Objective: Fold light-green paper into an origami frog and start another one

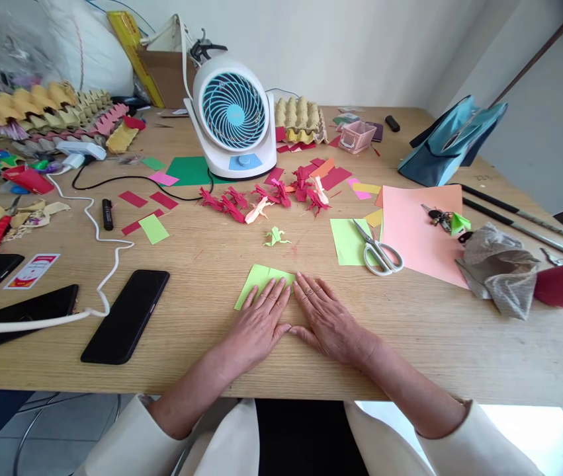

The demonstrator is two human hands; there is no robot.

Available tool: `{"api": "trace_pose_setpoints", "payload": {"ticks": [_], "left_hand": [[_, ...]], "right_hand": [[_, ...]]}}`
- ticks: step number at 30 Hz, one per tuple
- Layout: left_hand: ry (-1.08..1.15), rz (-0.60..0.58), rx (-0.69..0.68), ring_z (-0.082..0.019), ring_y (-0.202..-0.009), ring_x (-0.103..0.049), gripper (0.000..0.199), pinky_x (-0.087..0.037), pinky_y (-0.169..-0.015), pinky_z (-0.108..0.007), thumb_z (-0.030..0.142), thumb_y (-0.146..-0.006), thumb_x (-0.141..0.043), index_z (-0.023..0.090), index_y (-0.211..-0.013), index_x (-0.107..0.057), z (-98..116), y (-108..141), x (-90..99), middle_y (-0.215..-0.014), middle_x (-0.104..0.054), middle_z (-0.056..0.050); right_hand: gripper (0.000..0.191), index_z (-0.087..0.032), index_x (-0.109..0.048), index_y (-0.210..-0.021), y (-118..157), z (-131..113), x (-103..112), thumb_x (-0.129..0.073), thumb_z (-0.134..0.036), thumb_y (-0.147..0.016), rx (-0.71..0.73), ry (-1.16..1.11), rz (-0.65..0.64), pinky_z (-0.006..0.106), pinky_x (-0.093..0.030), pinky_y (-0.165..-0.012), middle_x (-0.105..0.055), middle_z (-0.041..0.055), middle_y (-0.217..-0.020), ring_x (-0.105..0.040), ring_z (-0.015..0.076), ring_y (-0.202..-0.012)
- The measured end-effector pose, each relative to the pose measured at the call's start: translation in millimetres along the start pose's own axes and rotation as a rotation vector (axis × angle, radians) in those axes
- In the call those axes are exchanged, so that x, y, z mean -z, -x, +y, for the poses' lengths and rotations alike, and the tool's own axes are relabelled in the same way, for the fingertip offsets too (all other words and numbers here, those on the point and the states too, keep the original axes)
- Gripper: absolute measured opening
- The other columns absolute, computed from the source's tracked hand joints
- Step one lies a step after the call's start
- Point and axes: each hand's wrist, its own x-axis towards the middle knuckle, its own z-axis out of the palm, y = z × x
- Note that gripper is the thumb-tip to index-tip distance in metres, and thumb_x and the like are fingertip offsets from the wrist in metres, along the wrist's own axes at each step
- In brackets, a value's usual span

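Note:
My left hand (pixel 262 322) lies flat with its fingers stretched over a light green piece of paper (pixel 250 284) on the table. Beside it, my right hand (pixel 329 319) is also spread flat, its fingertips at the paper's right end. The two thumbs meet near the middle. Part of the paper is hidden under the fingers. Just beyond sits a small light green folded paper frog (pixel 275 236). To the right, white-handled scissors (pixel 382 256) rest partly on another light green sheet (pixel 346 243).
Several red folded paper figures (pixel 231 206) lie before a white fan (pixel 234 112). A pink sheet (pixel 423 231), keys (pixel 440 218) and a blue bag (pixel 447 149) are at right. A black phone (pixel 126 317), white cable (pixel 100 251) and marker (pixel 107 215) lie left. Egg trays (pixel 28 109) stand behind.

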Motion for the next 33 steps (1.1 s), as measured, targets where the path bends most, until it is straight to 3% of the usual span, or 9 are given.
{"api": "trace_pose_setpoints", "payload": {"ticks": [6, 13, 20, 33], "left_hand": [[-0.007, -0.024, 0.014, -0.028, -0.15, -0.025, 0.059, -0.026, -0.119, -0.05, 0.037, -0.101, -0.037, 0.015, -0.155, -0.027, 2.6, 0.0, 4.8, -0.161, -0.03, -0.013], [-0.004, -0.02, 0.016, -0.028, -0.15, -0.025, 0.061, -0.025, -0.12, -0.05, 0.039, -0.101, -0.036, 0.011, -0.154, -0.028, 2.5, 0.8, 3.6, -0.161, -0.03, -0.015], [0.007, -0.057, 0.044, -0.027, -0.151, -0.021, 0.061, -0.022, -0.121, -0.049, 0.037, -0.101, -0.034, 0.012, -0.156, -0.023, 4.2, 0.7, 4.9, -0.163, -0.025, -0.012], [0.009, -0.047, 0.063, -0.027, -0.152, -0.019, 0.063, -0.019, -0.121, -0.05, 0.039, -0.102, -0.033, 0.014, -0.157, -0.017, 2.1, 13.7, 2.6, -0.164, -0.021, -0.011]], "right_hand": [[0.079, 0.001, -0.027, -0.152, 0.3, 1.5, -0.6, -0.045, -0.054, -0.097, -0.012, -0.016, 0.003, 0.055, -0.028, -0.12, -0.03, 0.0273, -0.156, -0.021, 0.0318, -0.151], [0.072, -0.008, -0.033, -0.152, -1.7, -0.4, 4.1, -0.045, -0.053, -0.098, -0.002, 0.001, -0.044, 0.055, -0.027, -0.119, -0.026, 0.0238, -0.159, -0.017, 0.0323, -0.151], [0.074, -0.004, -0.037, -0.15, -4.1, -2.2, 5.8, -0.042, -0.056, -0.097, -0.032, 0.011, -0.096, 0.054, -0.026, -0.119, -0.028, 0.0244, -0.159, -0.021, 0.0336, -0.15], [0.08, 0.0, -0.034, -0.15, 0.0, -6.1, -12.1, -0.042, -0.058, -0.096, -0.147, 0.066, -0.011, 0.049, -0.023, -0.121, -0.026, 0.0248, -0.159, -0.023, 0.0319, -0.15]]}}
